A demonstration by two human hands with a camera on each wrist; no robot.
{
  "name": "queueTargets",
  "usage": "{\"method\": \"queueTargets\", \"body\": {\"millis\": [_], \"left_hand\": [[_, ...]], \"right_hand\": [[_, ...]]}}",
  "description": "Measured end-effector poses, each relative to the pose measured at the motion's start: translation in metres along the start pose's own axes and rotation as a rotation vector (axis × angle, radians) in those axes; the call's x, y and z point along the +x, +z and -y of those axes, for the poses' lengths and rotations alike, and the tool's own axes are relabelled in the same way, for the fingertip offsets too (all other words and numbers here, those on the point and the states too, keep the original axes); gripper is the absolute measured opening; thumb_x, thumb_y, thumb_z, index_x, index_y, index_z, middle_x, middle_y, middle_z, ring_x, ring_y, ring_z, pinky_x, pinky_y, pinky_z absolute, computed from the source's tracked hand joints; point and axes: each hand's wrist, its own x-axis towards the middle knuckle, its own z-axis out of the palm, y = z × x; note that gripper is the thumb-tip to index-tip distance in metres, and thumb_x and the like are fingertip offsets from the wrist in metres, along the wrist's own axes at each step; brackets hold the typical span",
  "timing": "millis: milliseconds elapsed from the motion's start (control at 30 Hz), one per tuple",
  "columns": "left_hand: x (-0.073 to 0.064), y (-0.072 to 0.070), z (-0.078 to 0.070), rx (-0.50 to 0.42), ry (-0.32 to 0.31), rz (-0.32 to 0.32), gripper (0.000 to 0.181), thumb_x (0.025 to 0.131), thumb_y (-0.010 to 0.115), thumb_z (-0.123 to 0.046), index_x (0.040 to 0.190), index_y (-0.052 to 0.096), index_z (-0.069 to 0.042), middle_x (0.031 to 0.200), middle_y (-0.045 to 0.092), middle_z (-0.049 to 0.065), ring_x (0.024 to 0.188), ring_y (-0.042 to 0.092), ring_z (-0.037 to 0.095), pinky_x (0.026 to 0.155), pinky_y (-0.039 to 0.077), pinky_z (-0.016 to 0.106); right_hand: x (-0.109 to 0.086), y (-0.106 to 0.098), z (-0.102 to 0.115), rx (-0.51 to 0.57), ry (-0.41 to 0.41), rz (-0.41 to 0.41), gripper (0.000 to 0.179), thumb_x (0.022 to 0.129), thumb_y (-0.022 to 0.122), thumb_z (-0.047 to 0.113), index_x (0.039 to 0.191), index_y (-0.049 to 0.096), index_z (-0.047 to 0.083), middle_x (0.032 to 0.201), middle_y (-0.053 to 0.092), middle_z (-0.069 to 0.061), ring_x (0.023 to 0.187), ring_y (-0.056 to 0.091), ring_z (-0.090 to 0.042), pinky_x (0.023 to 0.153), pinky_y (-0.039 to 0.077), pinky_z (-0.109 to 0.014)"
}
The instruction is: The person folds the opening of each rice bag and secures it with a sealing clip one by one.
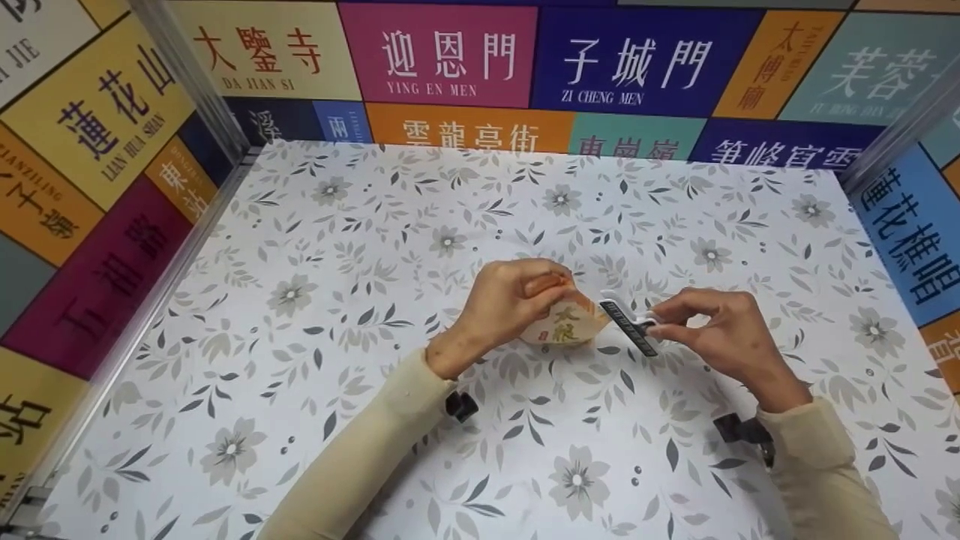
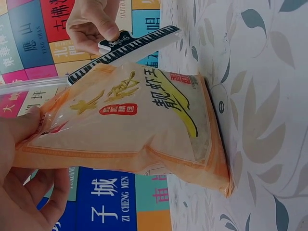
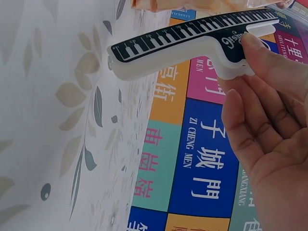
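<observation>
My left hand (image 1: 510, 300) pinches the upper edge of an orange-and-clear plastic bag (image 2: 139, 125) printed with Chinese characters, its pale contents showing through a window. The bag stands upright, its bottom at the patterned tabletop. To its right, my right hand (image 1: 720, 330) holds a white bag clip (image 3: 192, 38) by its handle between thumb and fingers. A black piano-key strip and the word "Music" mark the clip. Its long bar slants close beside the bag's upper part, and the bag overlaps it in the left wrist view.
A white tabletop (image 1: 360, 465) with grey flowers and leaves lies under both hands. Panels (image 1: 442, 56) of coloured blocks with Chinese place names rise behind it and at both sides. A black wrist mount (image 1: 461, 406) sits under the left sleeve, another mount (image 1: 742, 431) by the right.
</observation>
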Motion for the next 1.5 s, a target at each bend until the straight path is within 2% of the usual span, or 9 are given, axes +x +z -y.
{"method": "queueTargets", "body": {"millis": [767,933,1167,1500], "left_hand": [[0.000,0.001,0.001,-0.017,0.009,-0.008,0.011,0.094,0.078,-0.016,0.101,0.082,-0.009,0.102,0.082,0.006,0.096,0.079,0.018,0.093,0.060,0.023],[-0.001,0.001,0.001,-0.020,0.015,-0.011,0.011,0.094,0.078,-0.017,0.101,0.082,-0.009,0.102,0.082,0.005,0.097,0.079,0.017,0.094,0.060,0.024],[-0.001,0.000,0.000,-0.013,-0.011,0.001,0.010,0.094,0.078,-0.016,0.102,0.082,-0.011,0.104,0.082,0.004,0.097,0.079,0.017,0.095,0.060,0.025],[-0.001,-0.001,-0.001,-0.005,-0.017,0.015,0.011,0.094,0.077,-0.015,0.103,0.082,-0.012,0.106,0.082,0.003,0.099,0.079,0.017,0.095,0.060,0.025]], "right_hand": [[0.001,0.002,-0.001,0.040,-0.043,0.059,0.027,0.070,0.093,-0.003,0.089,0.083,0.015,0.082,0.080,-0.004,0.075,0.071,0.001,0.071,0.054,-0.011],[0.003,0.003,-0.002,0.045,-0.007,0.080,0.027,0.071,0.092,-0.002,0.089,0.083,0.015,0.082,0.080,-0.004,0.075,0.071,0.000,0.071,0.054,-0.011],[0.006,0.002,-0.001,0.041,0.063,0.116,0.023,0.074,0.092,0.002,0.092,0.084,0.013,0.086,0.080,-0.003,0.078,0.072,0.000,0.072,0.056,-0.012],[0.011,0.001,-0.004,0.081,0.084,0.154,0.021,0.076,0.091,0.004,0.095,0.084,0.011,0.087,0.079,0.000,0.078,0.073,-0.003,0.068,0.059,-0.017]]}}
